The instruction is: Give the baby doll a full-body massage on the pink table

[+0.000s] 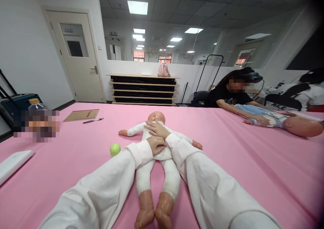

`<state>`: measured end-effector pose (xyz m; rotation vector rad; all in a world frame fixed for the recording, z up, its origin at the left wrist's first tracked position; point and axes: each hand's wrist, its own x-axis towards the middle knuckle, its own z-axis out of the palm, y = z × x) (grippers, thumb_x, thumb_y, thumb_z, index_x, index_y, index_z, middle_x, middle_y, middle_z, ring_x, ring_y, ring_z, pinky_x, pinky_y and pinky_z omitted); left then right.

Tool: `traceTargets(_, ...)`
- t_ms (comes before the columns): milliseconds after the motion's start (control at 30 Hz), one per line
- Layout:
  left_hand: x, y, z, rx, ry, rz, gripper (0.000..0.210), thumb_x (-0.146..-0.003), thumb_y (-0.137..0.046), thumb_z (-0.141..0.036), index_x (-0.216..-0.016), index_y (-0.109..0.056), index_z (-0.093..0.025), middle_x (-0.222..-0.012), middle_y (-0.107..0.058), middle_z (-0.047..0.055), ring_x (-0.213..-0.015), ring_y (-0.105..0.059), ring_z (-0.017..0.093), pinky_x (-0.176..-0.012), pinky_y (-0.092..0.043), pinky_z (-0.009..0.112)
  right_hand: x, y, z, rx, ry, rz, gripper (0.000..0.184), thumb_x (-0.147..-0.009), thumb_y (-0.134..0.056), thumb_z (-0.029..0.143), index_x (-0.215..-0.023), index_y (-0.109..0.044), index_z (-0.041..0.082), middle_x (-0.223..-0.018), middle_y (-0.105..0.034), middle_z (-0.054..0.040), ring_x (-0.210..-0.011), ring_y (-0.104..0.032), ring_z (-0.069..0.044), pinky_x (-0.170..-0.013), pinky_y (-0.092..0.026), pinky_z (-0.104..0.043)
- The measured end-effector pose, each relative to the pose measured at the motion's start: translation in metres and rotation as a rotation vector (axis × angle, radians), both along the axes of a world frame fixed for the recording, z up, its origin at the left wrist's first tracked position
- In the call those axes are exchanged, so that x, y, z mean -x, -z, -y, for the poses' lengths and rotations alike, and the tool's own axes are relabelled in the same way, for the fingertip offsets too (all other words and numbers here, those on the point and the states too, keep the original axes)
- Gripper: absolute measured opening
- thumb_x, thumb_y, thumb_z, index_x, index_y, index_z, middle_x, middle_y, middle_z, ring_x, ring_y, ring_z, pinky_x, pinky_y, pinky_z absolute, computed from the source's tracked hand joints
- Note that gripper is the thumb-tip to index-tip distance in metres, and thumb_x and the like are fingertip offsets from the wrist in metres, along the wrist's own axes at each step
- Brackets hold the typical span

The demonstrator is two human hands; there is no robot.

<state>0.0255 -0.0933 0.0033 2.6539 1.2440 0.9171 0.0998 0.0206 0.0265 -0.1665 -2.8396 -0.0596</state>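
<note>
A baby doll (165, 154) in a white cloth body lies on its back in front of me, head away from me and bare feet towards me. Its arms stretch out to both sides. My right hand (158, 129) rests on the doll's chest, fingers stretched out and a little apart, close below its chin. On the belly, just nearer to me, lies my left hand (156, 145); its fingers are slightly bent and partly hidden, and it grips nothing that I can see. A green ball-like thing (115, 149) sits left of the doll, beside my left sleeve.
A pink cloth (217, 131) covers the table. Leftwards lie a pen (93, 120), a brown notebook (81, 115), a bottle (37, 104) and a white flat object (15, 163). At right, a person (234, 92) in headgear handles another doll (301, 125) in blue and white clothes.
</note>
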Motion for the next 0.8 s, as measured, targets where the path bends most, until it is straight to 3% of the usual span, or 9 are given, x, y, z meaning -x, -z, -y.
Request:
traceTargets(100, 0.009, 0.009, 0.005, 0.025, 0.028, -0.010, 0.032, -0.080, -0.043, -0.027, -0.105, -0.059, -0.014, -0.106, -0.060, 0.008, -0.100, -0.054, 0.017, -0.090, -0.040, 0.030, 0.000, 0.010, -0.001, -0.012, 0.020, -0.002, 0.042, -0.091, -0.028, 0.037, -0.131, -0.038, 0.027, -0.143, -0.028, -0.0032, -0.131, -0.026, -0.020, -0.106, -0.017, -0.047)
traceTargets(233, 0.016, 0.015, 0.016, 0.037, -0.040, -0.064, 0.039, -0.084, -0.039, -0.033, -0.118, -0.053, -0.020, -0.118, -0.056, 0.005, -0.111, -0.048, 0.018, -0.098, -0.033, 0.033, -0.007, 0.013, 0.001, 0.021, 0.033, -0.038, 0.041, -0.092, -0.026, 0.036, -0.129, -0.040, 0.028, -0.142, -0.029, -0.0029, -0.132, -0.023, -0.021, -0.105, -0.016, -0.049)
traceTargets(533, 0.028, 0.024, 0.033, 0.134, -0.160, -0.076, 0.043, -0.088, -0.031, -0.042, -0.125, -0.046, -0.026, -0.132, -0.046, 0.003, -0.124, -0.037, 0.018, -0.105, -0.022, 0.040, -0.025, 0.025, -0.001, 0.099, 0.105, -0.018, 0.045, -0.091, -0.026, 0.040, -0.133, -0.034, 0.028, -0.146, -0.018, -0.0040, -0.135, -0.012, -0.024, -0.105, -0.010, -0.054)
traceTargets(800, 0.039, 0.035, 0.050, 0.238, -0.266, -0.082, 0.049, -0.088, -0.027, -0.047, -0.133, -0.034, -0.029, -0.141, -0.031, 0.001, -0.132, -0.022, 0.020, -0.107, -0.019, 0.044, -0.058, 0.036, 0.006, 0.298, 0.187, 0.035, 0.052, -0.090, -0.021, 0.048, -0.137, -0.026, 0.027, -0.148, -0.007, -0.0029, -0.136, -0.003, -0.024, -0.106, -0.007, -0.052)
